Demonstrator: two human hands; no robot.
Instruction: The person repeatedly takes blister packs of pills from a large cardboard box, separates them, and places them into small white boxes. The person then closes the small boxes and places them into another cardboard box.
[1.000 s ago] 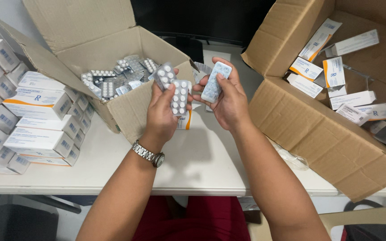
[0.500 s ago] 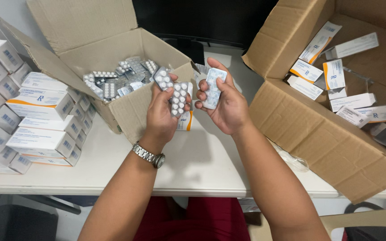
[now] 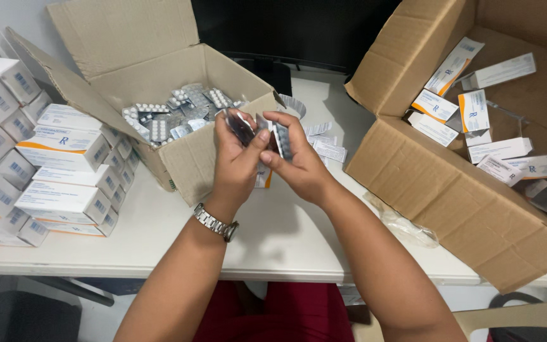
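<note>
Both hands up over the white tabletop (image 3: 273, 240), right in front of the open brown cardboard box (image 3: 178, 158) holding a loose heap of silver pill blister strips (image 3: 172, 114). Left hand (image 3: 235, 161), silver metal wristwatch (image 3: 215, 223) on the wrist, fingers (image 3: 257, 140) clamped on a small stack of silvery blister strips (image 3: 243, 126), edge-on to the camera so hard to count. Right hand (image 3: 299, 161) just beside it, touching, thumb and fingers pinched shut on another few blister strips held upright (image 3: 281, 140). Both bundles sitting just above the box's near wall, close to its right corner. Off to the left, a big stack of white rectangular medicine cartons with orange and blue trim (image 3: 45, 171), piled several high on the tabletop. Over on the right, a larger open brown cardboard box tipped toward the camera (image 3: 451, 196), with flattened white cartons scattered inside (image 3: 476, 120). Between the two boxes, behind the hands, some folded white paper leaflets (image 3: 327, 142) lying on the tabletop. Crumpled bit of clear plastic wrap (image 3: 406, 228) near the front of the big box. Dark monitor screen (image 3: 299, 31) along the back wall. Red clothing (image 3: 286, 316) visible below the tabletop edge, plus the corner of a beige chair (image 3: 514, 316) down at the lower right.
</note>
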